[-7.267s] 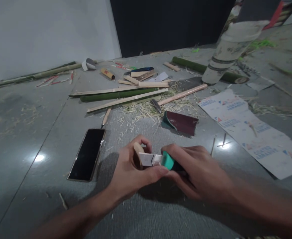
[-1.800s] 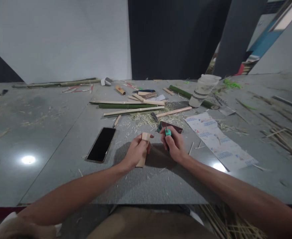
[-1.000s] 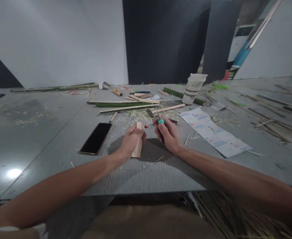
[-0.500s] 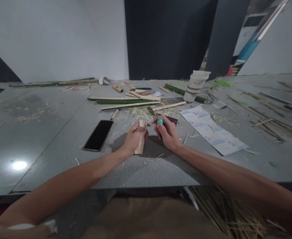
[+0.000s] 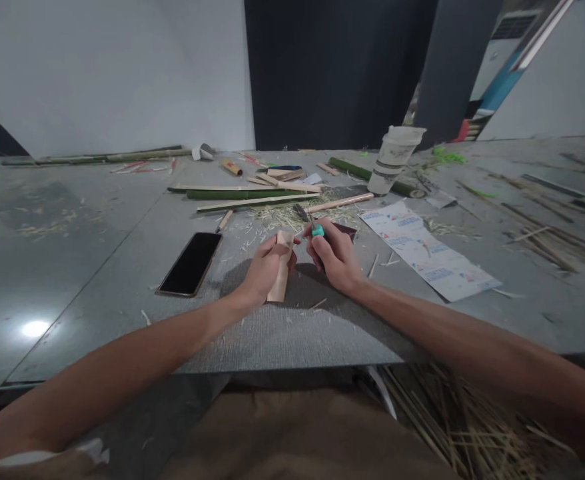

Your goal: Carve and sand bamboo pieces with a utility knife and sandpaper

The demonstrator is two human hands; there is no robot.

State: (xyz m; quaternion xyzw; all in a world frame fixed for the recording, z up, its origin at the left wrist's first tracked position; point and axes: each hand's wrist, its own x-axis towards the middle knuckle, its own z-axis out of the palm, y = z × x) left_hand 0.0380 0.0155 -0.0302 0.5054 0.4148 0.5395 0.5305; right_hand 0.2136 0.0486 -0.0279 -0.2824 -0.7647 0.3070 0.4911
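Observation:
My left hand [image 5: 264, 264] is closed around a short, flat pale strip of bamboo [image 5: 278, 285], its thumb lying across the front. Close to its right, my right hand [image 5: 339, 257] grips a small tool with a bright green part [image 5: 317, 231]; what kind of tool it is cannot be made out. A thin dark shaft rises from that green part. Between the hands a narrow gap shows. Beyond the right hand lies a dark reddish flat piece [image 5: 345, 230], partly covered by the fingers. To the left of my left hand a phone [image 5: 191, 264] rests face up with a black screen.
Bamboo strips [image 5: 257, 202] and pale shavings [image 5: 282, 217] lie ahead of the hands. A white cup [image 5: 396, 160] stands by a green bamboo length [image 5: 352, 169]. A printed sheet [image 5: 425, 250] lies at the right. Many thin sticks [image 5: 472, 427] are below the table edge [image 5: 292, 368].
The whole view has shifted slightly, so the table appears a little higher and more to the left. Both hands keep their holds, with hardly any movement between them.

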